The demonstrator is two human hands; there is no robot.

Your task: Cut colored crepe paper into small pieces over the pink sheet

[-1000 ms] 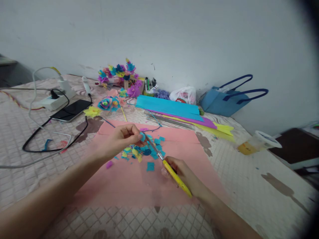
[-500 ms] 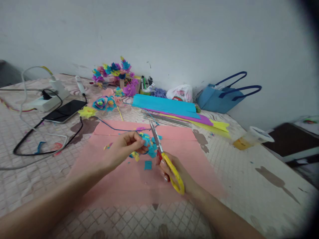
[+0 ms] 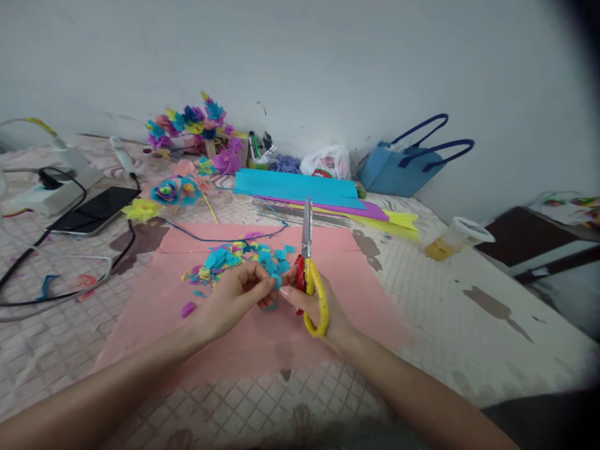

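Between the fingertips of my left hand (image 3: pixel 244 290) is a small piece of blue paper (image 3: pixel 277 280), pinched over the pink paper sheet (image 3: pixel 225 350). My right hand (image 3: pixel 323 306) grips scissors (image 3: pixel 307 234) with yellow and red handles, blades pointing up and away from me. The right thumb and fingertips meet the same blue piece, close against the left fingers. Just beyond my hands lies a pile of blue, yellow and purple paper scraps (image 3: pixel 222 257) on the sheet. A lone purple scrap (image 3: pixel 188 309) rests left of my left wrist.
Rolled blue paper (image 3: pixel 295 184) lies at the back, near paper flowers (image 3: pixel 187 122) and a blue bag (image 3: pixel 398 170). Left are a phone (image 3: pixel 96 211), a power strip (image 3: pixel 56 190) and cables. A tilted plastic cup (image 3: pixel 457 237) is at right. A blue cord (image 3: pixel 210 239) crosses the sheet's far part.
My hands have come together at the blue paper piece. The scissors have turned more upright, and the view has shifted so that more of the scrap pile shows.
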